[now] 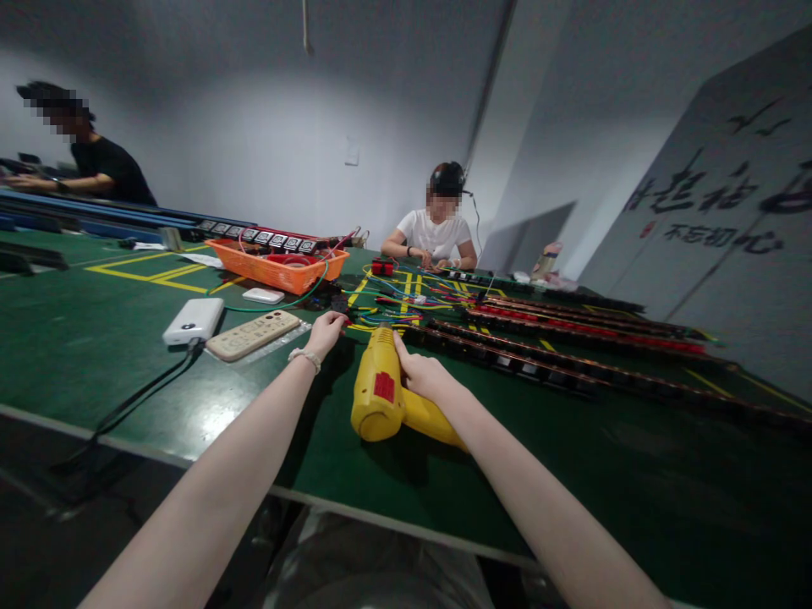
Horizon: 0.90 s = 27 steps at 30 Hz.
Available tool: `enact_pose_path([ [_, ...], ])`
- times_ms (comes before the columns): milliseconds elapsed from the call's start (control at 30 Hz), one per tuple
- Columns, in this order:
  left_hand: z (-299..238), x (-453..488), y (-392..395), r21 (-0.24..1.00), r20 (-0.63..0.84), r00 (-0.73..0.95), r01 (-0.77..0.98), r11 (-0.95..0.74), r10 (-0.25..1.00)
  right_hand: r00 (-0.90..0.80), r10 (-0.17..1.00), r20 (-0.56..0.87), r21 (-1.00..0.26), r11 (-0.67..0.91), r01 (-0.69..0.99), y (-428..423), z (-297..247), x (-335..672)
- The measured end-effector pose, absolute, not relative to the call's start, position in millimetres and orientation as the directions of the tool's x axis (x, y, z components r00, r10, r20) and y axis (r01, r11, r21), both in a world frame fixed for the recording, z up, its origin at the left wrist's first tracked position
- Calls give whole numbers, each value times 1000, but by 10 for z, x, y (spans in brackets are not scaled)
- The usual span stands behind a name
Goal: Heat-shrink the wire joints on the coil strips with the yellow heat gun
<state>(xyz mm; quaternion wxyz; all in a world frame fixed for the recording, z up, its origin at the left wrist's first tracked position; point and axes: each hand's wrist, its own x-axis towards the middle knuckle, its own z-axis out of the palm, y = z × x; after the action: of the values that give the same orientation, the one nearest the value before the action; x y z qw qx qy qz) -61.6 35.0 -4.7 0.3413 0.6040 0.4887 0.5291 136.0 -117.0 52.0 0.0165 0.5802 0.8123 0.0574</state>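
holding yellow heat gun (379, 397) in fingers of right hand (428, 374), nozzle facing away, toward coloured wires (397, 315) just ahead, probably to aim there. at dark wire ends beyond left hand (326, 336), with fingers drawn narrow, perhaps for steadying; cannot tell whether anything pinched. left of these fingers, beige phone (255, 335) near. ahead of right fingers, and rightward, crowded by long strips (526, 370). behind both, bare tabletop (317, 448) until near edge, good for drawing back.

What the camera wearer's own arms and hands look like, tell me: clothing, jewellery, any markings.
The left hand and right hand wear no gloves, and no sleeves show on the forearms. A pale, bumpy bracelet circles the left wrist; none shows on the right.
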Motion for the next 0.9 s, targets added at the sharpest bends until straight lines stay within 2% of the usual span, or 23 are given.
enact_pose_path([
  [333,-40,-624,331,935,290,-31,223,-276,957,-196,980,34,134,190,973,-1246,548,1747],
  [900,11,-625,266,930,300,-35,235,-283,953,-302,952,41,134,295,946,-1183,504,1705],
])
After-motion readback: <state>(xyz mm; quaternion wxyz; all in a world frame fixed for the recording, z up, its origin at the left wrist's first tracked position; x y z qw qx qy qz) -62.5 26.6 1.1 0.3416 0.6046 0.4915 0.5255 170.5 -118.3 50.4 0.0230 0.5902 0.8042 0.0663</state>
